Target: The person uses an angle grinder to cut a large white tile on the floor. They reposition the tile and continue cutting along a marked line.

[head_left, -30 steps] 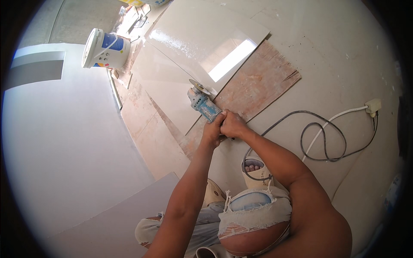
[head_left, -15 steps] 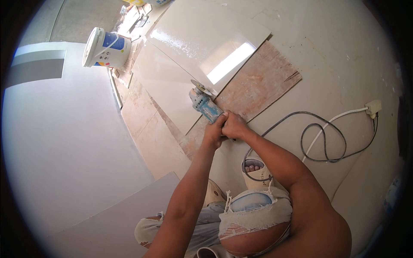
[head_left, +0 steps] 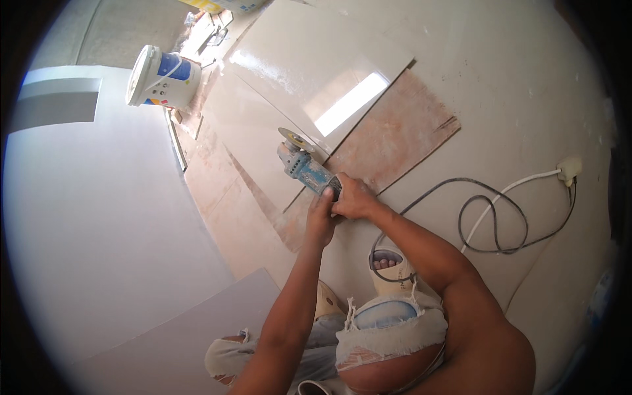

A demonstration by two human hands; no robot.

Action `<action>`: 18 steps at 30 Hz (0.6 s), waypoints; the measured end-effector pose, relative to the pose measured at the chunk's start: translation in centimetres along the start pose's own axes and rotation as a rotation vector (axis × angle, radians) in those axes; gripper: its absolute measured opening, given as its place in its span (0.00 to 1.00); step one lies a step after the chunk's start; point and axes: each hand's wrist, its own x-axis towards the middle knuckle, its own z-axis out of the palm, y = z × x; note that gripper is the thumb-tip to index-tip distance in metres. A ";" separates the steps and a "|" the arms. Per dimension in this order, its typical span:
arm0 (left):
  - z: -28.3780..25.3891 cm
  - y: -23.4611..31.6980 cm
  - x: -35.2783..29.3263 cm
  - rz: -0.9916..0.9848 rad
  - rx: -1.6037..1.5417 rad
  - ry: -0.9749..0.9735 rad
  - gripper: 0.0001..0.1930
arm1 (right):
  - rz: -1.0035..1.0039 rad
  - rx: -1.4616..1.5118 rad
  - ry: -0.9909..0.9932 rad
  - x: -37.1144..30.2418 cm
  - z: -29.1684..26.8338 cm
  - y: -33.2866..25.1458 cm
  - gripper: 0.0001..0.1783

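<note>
Both my hands are wrapped round the rear of a dusty teal angle grinder (head_left: 311,175). My left hand (head_left: 320,220) closes on the near left side of its body, and my right hand (head_left: 355,199) grips its rear end from the right. The grinder's thin disc (head_left: 296,140) points away from me, its face tilted into view, above a glossy pale tile (head_left: 263,155). Beyond a straight dark line lies a second glossy tile (head_left: 349,46). Both tiles rest on a reddish, dust-covered board (head_left: 401,128). Whether the disc spins or touches the tile, I cannot tell.
A dark power cord (head_left: 461,214) loops over the floor at right to a pale socket block (head_left: 569,170). A white bucket (head_left: 176,80) stands at the far left beside a pale wall (head_left: 105,217). My sandalled foot (head_left: 388,266) is close to the cord.
The grinder has shifted slightly left and toward me, with both hands still on it. Its disc has turned, so more of its face shows.
</note>
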 end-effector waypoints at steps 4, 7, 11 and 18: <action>-1.9 0.0 -2.0 0.217 0.408 -0.156 0.39 | -0.093 0.067 0.105 0.4 -0.3 -2.1 0.34; -0.8 -0.4 -2.6 0.349 0.709 -0.047 0.36 | -0.062 0.116 0.127 0.3 -1.7 -3.4 0.35; 0.8 -0.5 -2.1 0.455 0.959 -0.001 0.35 | -0.078 0.160 0.118 -0.4 -3.9 -4.0 0.36; 2.8 -1.5 -1.4 0.474 1.091 0.022 0.32 | 0.003 0.105 0.173 -1.0 -5.7 -3.3 0.35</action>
